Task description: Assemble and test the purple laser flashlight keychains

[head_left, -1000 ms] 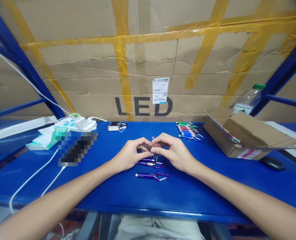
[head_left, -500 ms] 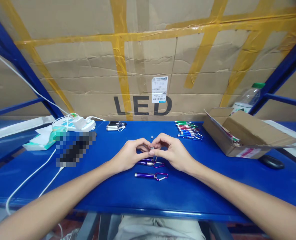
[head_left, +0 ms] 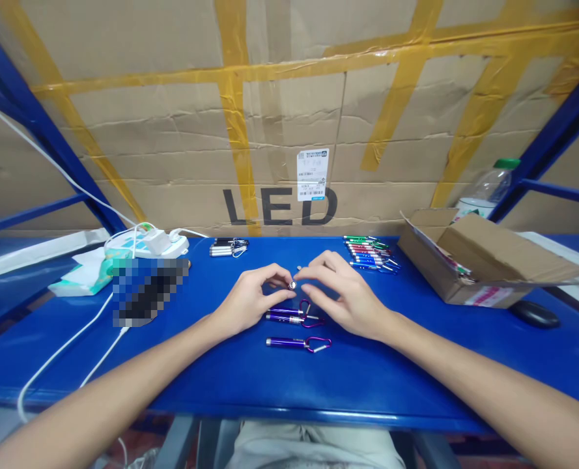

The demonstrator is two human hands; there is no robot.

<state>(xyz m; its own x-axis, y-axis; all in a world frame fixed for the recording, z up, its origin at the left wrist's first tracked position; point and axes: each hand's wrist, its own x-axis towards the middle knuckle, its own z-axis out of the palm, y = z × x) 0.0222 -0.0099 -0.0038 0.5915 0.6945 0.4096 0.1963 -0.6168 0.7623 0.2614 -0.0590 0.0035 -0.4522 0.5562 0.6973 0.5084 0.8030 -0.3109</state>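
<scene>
My left hand (head_left: 250, 299) pinches a small silver piece (head_left: 292, 284) at its fingertips, just above the blue table (head_left: 230, 371). My right hand (head_left: 345, 296) hovers beside it with fingers loosely spread, its fingertips a little apart from the piece. Under the hands lie two purple keychain flashlights with pink carabiners, one (head_left: 292, 318) close below the fingers and one (head_left: 296, 342) nearer me. A tiny silver part (head_left: 299, 267) rests on the table behind the hands.
A row of coloured flashlights (head_left: 370, 253) lies back right, black ones (head_left: 228, 246) back centre. An open cardboard box (head_left: 484, 264), a bottle (head_left: 487, 189) and a black mouse (head_left: 533, 314) stand right. A power strip (head_left: 147, 244), a white cable and a tissue pack (head_left: 86, 273) are left.
My hands have drawn slightly apart. The right hand let go of the small piece and opened, while the left keeps it pinched.
</scene>
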